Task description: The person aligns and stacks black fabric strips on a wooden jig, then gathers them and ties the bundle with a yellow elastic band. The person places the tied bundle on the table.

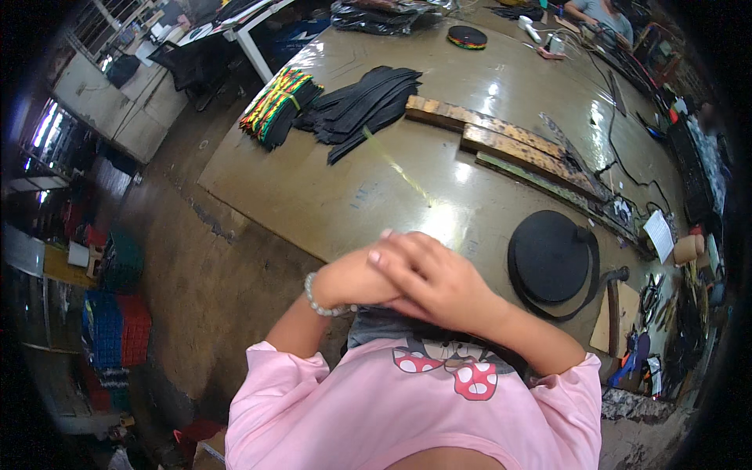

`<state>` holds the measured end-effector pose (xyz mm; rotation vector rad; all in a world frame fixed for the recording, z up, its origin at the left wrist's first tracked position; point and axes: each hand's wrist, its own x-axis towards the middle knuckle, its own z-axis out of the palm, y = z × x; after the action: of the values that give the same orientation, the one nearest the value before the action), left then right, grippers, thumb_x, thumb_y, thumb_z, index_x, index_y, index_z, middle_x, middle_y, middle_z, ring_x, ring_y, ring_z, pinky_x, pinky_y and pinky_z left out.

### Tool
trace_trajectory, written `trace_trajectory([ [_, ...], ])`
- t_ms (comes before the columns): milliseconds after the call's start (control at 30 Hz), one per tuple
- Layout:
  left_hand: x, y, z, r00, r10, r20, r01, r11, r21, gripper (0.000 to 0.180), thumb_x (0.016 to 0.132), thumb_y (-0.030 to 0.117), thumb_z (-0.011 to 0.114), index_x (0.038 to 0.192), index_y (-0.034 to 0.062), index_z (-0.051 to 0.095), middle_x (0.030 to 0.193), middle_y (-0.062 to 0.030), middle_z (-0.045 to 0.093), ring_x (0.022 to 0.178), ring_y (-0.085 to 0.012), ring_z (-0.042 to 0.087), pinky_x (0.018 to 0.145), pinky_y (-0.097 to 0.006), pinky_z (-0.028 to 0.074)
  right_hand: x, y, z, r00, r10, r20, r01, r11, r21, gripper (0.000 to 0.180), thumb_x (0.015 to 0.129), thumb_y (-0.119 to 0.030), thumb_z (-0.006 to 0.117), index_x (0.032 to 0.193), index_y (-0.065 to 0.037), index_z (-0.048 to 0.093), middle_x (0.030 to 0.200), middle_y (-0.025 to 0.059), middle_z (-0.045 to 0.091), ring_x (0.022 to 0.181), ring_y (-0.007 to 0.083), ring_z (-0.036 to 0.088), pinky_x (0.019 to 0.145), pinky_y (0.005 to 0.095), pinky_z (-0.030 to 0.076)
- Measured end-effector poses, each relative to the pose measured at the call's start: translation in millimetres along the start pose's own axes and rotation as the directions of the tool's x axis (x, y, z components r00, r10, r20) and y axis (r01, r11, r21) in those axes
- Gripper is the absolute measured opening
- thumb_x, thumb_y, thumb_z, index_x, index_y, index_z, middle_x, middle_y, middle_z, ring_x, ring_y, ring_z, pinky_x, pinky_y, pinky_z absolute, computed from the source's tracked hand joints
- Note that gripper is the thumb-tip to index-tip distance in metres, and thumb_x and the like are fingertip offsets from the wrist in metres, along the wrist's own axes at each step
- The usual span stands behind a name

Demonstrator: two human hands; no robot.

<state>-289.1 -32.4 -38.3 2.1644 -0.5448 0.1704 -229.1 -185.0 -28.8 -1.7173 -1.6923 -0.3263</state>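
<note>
Hands come first in this view: the right hand (pixel 435 278) lies flat across the back of the left hand (pixel 352 278), the two stacked in front of the person's chest at the near edge of the table (pixel 329 188). Neither grip holds anything; the right hand's fingers (pixel 392 247) are laid out long and loose over the left, and the left hand's own fingers are hidden beneath, so I cannot tell how they are curled. A beaded bracelet (pixel 321 301) circles the left wrist, and pink sleeves (pixel 274 376) cover both upper arms.

Nearest the hands, just to their right, a round black roll of strap (pixel 552 258) lies flat near the table's near edge. Well apart, toward the far left corner, sit a bundle of striped webbing (pixel 274 102) and, beside it, a fanned heap of black strips (pixel 364 102). Worn wooden boards (pixel 501 137) lie across the table's middle.
</note>
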Motion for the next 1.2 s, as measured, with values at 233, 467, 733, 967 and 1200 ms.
trace_trajectory([
  [233, 30.4, -27.6, -61.1, 0.902, -0.302, 0.308, 0.314, 0.949, 0.009, 0.022, 0.083, 0.025, 0.063, 0.092, 0.0045, 0.065, 0.083, -0.0018, 0.061, 0.071, -0.0087, 0.052, 0.059, -0.023, 0.04, -34.6, 32.4, -42.8, 0.719, 0.603, 0.345, -0.692, 0.668, 0.274, 0.025, 0.088, -0.028, 0.052, 0.094, -0.005, 0.058, 0.071, 0.0184, 0.059, 0.067, 0.0298, 0.061, 0.061, 0.0359, 0.048],
  [467, 116.9, -143.8, -94.4, 0.839, -0.452, -0.302, 0.513, 0.475, 0.715, 0.134, 0.039, 0.06, 0.08, 0.141, 0.0321, -0.002, 0.144, -0.0268, -0.001, 0.131, -0.0491, 0.005, 0.101, -0.062, 0.012, -37.9, 48.1, -67.5, 0.707, 0.554, 0.441, -0.688, 0.682, 0.247, 0.028, 0.091, -0.025, 0.046, 0.089, -0.002, 0.061, 0.073, 0.0144, 0.061, 0.065, 0.0233, 0.06, 0.062, 0.0322, 0.045],
  [733, 154.4, -236.6, -153.5, 0.797, -0.604, -0.013, 0.515, 0.669, 0.535, 0.139, 0.041, 0.045, 0.085, 0.141, 0.0208, -0.008, 0.139, -0.0266, 0.024, 0.129, -0.0359, 0.027, 0.106, -0.037, 0.023, -45.9, 51.9, -65.7, 0.652, 0.525, 0.546, -0.679, 0.725, 0.113, 0.026, 0.091, -0.024, 0.044, 0.093, -0.003, 0.06, 0.073, 0.0185, 0.059, 0.068, 0.0339, 0.059, 0.063, 0.0385, 0.046],
  [967, 140.1, -244.8, -151.6, 0.873, -0.461, -0.16, 0.472, 0.715, 0.515, 0.115, 0.047, 0.03, 0.08, 0.14, 0.0233, 0.013, 0.12, -0.0264, 0.048, 0.111, -0.0407, 0.048, 0.096, -0.039, 0.038, -45.4, 58.1, -90.0, 0.732, 0.503, 0.459, -0.667, 0.665, 0.335, 0.026, 0.091, -0.022, 0.044, 0.095, -0.002, 0.06, 0.079, 0.0183, 0.061, 0.073, 0.0308, 0.06, 0.069, 0.0359, 0.047],
  [1200, 116.4, -222.3, -135.8, 0.85, -0.456, -0.263, 0.526, 0.713, 0.463, 0.096, 0.05, 0.026, 0.076, 0.133, 0.0128, 0.031, 0.113, -0.0229, 0.055, 0.105, -0.0359, 0.053, 0.091, -0.037, 0.042, -56.4, 84.7, -87.2, 0.582, 0.716, 0.385, -0.759, 0.309, 0.573, 0.028, 0.091, -0.026, 0.05, 0.096, -0.002, 0.063, 0.067, -0.0036, 0.051, 0.057, 0.0036, 0.041, 0.051, 0.0197, 0.035],
])
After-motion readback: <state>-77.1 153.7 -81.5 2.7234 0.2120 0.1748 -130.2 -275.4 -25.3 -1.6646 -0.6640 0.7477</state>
